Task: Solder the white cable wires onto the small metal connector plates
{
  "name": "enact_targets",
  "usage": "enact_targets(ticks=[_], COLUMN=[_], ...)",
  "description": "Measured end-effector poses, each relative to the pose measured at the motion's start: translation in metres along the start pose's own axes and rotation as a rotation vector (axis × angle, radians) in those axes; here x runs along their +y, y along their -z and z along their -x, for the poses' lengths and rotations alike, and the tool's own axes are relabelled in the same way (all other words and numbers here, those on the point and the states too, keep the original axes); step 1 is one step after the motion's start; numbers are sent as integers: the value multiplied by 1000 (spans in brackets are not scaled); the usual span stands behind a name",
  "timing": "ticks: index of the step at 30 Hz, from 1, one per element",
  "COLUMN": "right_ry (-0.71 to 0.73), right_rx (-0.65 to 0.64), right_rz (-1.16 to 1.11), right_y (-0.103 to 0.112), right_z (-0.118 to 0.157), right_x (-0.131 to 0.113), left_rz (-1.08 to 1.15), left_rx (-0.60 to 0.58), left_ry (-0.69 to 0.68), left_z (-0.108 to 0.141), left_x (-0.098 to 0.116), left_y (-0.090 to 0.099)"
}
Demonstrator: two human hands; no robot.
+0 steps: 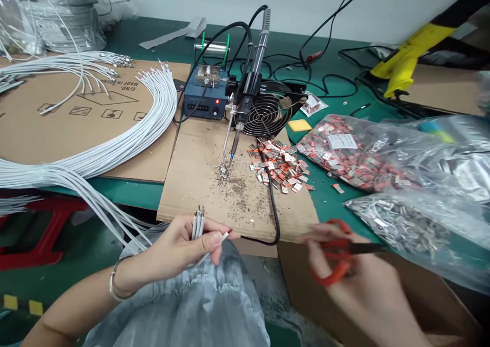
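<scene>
Several white cables stand bunched in my left hand, their stripped ends pointing up. Between its thumb and forefinger the same hand pinches one more cable end, angled to the right. Over at the right, blurred by motion, my right hand has its fingers around the red handles of a pair of scissors, whose dark blades point right. Ahead of both hands a soldering iron hangs tip-down in a stand above a cardboard sheet strewn with solder bits. Beside the tip lies a pile of orange-and-metal USB connectors.
A thick bundle of white cables curves across cardboard at left. Behind the iron are a blue soldering unit, a solder spool and a round fan. Bags of connectors and metal shells lie right, near a yellow tool.
</scene>
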State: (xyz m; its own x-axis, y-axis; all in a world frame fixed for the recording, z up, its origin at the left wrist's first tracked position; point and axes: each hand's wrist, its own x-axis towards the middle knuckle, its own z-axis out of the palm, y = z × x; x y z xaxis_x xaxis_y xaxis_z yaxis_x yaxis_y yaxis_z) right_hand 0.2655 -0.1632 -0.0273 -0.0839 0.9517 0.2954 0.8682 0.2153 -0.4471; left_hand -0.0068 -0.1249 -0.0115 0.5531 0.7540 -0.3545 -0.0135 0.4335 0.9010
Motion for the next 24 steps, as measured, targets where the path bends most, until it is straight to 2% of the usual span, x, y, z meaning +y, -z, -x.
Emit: enact_targets(ticks=[2,4,5,7,19,24], right_ry=[119,204,223,233,216,219], right_rx=[-250,-374,-395,-398,-393,-354], right_rz=[-138,-180,-185,-184,-194,-148], right_y=[-10,-15,-16,-16,-14,-23], right_z=[7,7,6,3,2,8], right_x=[-25,-44,-51,-57,-55,-51], left_rz=[-3,-25,-40,-65,-97,-113], left_rx=[-16,-26,-32,-45,-87,-62], left_ry=[-4,-13,-18,-30,-36,-64], left_z=[1,2,2,3,3,2], left_x=[2,2,1,0,-2,-1], left_y=[-1,-2,-2,-1,0,-1])
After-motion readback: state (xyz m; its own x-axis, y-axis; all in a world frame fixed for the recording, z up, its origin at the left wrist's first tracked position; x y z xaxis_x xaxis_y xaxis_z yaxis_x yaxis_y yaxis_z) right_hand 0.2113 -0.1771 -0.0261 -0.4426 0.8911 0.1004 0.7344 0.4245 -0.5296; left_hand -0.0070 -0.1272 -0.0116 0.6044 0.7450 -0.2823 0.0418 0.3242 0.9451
